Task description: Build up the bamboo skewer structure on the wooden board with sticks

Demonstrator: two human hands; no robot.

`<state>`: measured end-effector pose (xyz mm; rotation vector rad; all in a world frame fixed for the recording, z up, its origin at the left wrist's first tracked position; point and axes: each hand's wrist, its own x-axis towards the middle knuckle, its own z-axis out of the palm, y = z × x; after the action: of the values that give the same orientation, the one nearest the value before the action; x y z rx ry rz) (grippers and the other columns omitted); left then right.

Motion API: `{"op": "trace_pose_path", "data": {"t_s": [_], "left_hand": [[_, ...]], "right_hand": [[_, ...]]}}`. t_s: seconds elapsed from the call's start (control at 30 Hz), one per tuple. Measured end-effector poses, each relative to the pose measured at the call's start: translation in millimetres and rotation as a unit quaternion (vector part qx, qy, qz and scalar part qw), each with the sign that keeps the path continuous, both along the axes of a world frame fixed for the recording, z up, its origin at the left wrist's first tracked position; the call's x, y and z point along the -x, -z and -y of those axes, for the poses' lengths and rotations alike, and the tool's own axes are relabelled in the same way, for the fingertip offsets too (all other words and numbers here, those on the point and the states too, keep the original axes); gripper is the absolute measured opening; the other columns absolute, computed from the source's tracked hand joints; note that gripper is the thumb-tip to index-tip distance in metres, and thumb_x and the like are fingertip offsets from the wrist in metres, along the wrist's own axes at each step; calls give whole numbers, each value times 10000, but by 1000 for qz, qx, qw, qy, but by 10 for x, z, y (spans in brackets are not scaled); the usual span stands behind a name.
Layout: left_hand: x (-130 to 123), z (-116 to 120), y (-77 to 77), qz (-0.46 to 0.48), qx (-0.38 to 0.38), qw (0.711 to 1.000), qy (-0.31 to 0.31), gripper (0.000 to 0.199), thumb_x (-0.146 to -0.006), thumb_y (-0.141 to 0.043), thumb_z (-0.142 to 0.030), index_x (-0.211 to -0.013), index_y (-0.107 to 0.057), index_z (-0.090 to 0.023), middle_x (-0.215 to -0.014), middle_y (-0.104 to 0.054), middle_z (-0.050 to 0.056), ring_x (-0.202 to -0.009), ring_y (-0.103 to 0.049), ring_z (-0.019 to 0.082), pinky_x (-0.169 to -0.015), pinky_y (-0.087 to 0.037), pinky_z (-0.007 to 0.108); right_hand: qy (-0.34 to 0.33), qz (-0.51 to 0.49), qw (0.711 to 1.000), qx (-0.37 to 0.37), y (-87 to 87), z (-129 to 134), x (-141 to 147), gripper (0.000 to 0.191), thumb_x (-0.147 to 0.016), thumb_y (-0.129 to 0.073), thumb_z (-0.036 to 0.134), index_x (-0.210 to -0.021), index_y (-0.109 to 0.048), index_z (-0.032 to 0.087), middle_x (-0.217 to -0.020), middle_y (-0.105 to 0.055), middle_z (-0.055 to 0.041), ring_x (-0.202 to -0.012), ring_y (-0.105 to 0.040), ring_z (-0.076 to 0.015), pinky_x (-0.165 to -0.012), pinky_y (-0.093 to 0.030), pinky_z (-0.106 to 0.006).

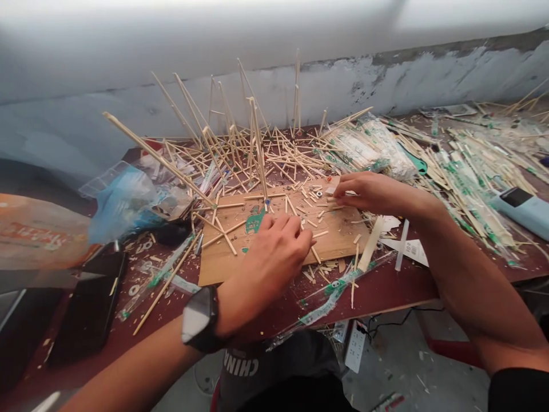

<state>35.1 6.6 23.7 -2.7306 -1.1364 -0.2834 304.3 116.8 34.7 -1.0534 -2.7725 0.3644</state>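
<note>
A wooden board (214,266) lies on the table, strewn with short cut pieces of stick (321,214). My left hand (281,243), with a dark watch at the wrist, rests over the board's front, fingers curled down; whatever they hold is hidden beneath. Thin sticks joined into a frame (223,232) lie at its left, and an upright pair of sticks (259,149) rises just beyond it. My right hand (364,189) reaches to the board's right end, fingertips pinched together close to a small pale piece (330,190); I cannot make out what is between them.
Stick structures (231,134) crowd the back of the table by the wall. Plastic wrappers and loose sticks (467,194) cover the right side. At the left lie a black phone (88,306) and a blue plastic bag (122,200). A power strip (355,346) is below the table edge.
</note>
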Motion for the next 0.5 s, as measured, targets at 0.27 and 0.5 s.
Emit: {"op": "trace_pose_path", "data": {"t_s": [0.27,0.5], "left_hand": [[-424,-203,192,8,14,999,34,171,-1050,-560,-176,-933,-685,-161,-978,-689,117,-950,-625,290,-827,-430,426],[-360,-283,219,71,95,993,19,107,-1035,-588,-196,-1006,-685,-162,-996,-736,94,-981,-636,292,-829,-400,419]], "right_hand": [[145,-383,908,-91,-128,32,11,107,-929,-582,329,-911,-549,228,-801,-567,-5,-691,-545,-142,-645,-474,-334],[139,-510,845,87,-33,115,232,201,-813,-645,348,-808,-472,245,-730,-530,32,-617,-537,-110,-582,-470,-303]]}}
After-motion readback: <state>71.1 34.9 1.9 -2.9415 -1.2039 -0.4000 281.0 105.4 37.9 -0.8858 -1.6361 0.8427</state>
